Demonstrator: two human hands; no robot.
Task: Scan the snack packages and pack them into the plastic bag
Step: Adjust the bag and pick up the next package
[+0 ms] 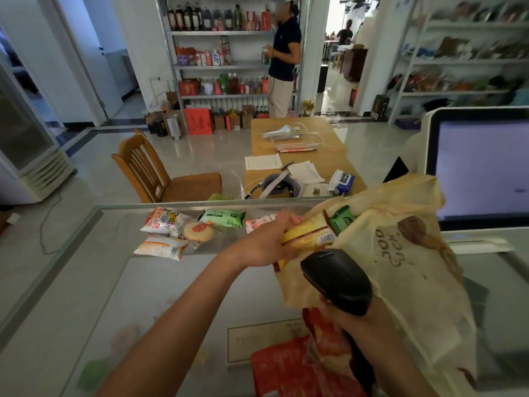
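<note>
My left hand (276,239) grips a yellow snack package (307,238) at the mouth of the pale yellow plastic bag (406,267). A green packet (342,220) sits just inside the bag's opening. My right hand (353,322) grips the handle of a black barcode scanner (336,280), whose head points toward the yellow package. Several more snack packages lie on the glass counter to the left: a white and red one (163,220), a round biscuit pack (199,232), an orange and white one (160,247), a green one (221,217) and a pink one (259,222).
A checkout screen (481,167) stands at the right behind the bag. Red packaging (289,368) shows under the glass counter (86,282) near me. Beyond the counter are a wooden chair (154,173), a table (329,138) with papers, and shelves where a person (283,58) stands.
</note>
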